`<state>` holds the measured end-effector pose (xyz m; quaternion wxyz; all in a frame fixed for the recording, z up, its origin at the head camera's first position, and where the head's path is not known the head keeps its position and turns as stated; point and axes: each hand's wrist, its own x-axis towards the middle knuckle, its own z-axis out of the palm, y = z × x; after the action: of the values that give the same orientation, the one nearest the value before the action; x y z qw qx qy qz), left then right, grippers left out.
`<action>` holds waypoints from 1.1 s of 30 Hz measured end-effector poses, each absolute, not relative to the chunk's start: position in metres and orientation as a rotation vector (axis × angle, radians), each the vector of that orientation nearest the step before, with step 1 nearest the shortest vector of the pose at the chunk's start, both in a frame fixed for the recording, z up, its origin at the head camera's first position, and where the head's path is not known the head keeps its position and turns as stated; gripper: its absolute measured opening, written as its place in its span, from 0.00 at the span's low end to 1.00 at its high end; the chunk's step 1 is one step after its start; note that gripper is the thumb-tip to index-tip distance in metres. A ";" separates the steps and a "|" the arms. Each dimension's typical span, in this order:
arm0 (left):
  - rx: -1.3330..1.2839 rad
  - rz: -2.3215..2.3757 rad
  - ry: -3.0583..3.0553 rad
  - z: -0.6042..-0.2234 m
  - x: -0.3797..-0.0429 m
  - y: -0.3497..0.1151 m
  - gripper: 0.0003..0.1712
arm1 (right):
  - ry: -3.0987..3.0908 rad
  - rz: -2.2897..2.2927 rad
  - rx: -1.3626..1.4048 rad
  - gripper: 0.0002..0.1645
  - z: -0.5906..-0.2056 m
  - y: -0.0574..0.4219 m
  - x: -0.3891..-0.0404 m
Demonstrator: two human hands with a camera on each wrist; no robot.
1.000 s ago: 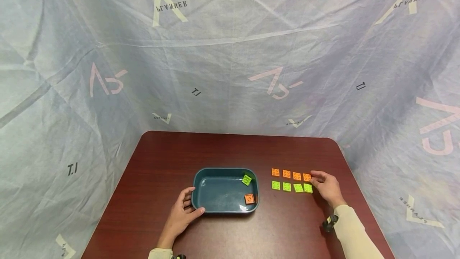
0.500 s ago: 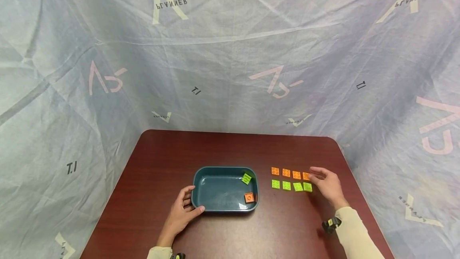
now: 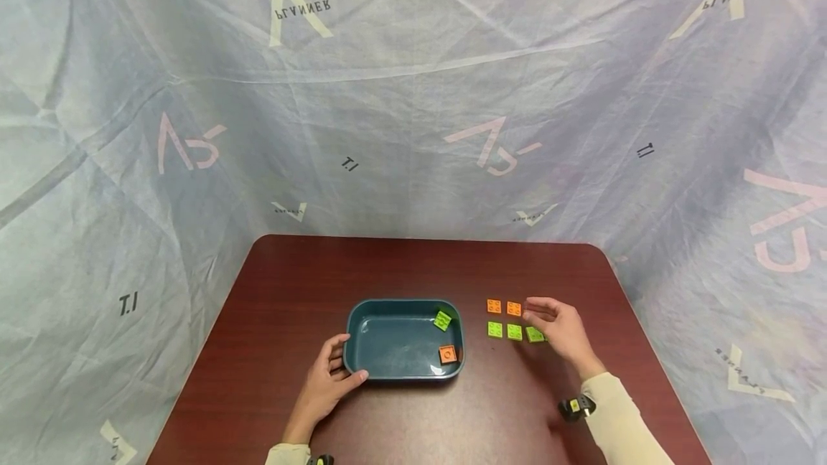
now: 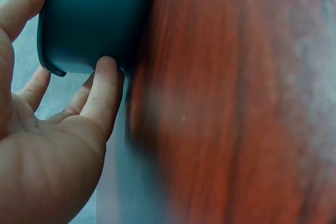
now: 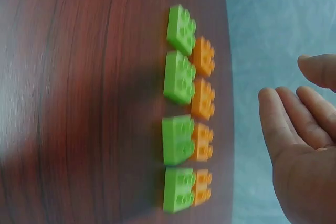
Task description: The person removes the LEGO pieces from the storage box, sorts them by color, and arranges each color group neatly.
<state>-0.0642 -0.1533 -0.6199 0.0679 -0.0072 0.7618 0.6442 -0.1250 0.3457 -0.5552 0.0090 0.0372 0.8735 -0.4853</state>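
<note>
My left hand grips the left end of a dark teal tray, with its fingertips at the rim and side wall. Inside, at the right end, lie a green toy brick and an orange toy brick. Right of the tray are a row of orange toy bricks and, nearer me, a row of green toy bricks. My right hand hovers above the right end of these rows, hiding some from the head view. In the right wrist view its fingers extend, thumb apart, holding nothing.
The dark red wooden table has rounded far corners. Grey printed fabric hangs behind it and along both sides. A small dark device is strapped to my right wrist.
My right hand has moved left from the end of the orange row, over the bricks. The left hand keeps its grip and the tray has stayed in place.
</note>
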 end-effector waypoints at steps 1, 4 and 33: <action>-0.023 1.939 2.297 -0.620 -0.064 -0.153 0.49 | 2.726 -1.519 0.107 0.26 -0.555 0.342 -0.124; -0.020 1.939 2.300 -0.621 -0.064 -0.153 0.49 | 2.701 -1.544 0.080 0.26 -0.552 0.330 -0.121; -0.030 1.944 2.273 -0.621 -0.065 -0.153 0.47 | 2.649 -1.745 0.014 0.21 -0.553 0.185 -0.109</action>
<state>-0.0650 -0.1533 -0.6208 0.0752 -0.0101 0.7579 0.6480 -0.1088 0.1851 -0.5534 -0.0154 0.0045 0.8350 -0.5500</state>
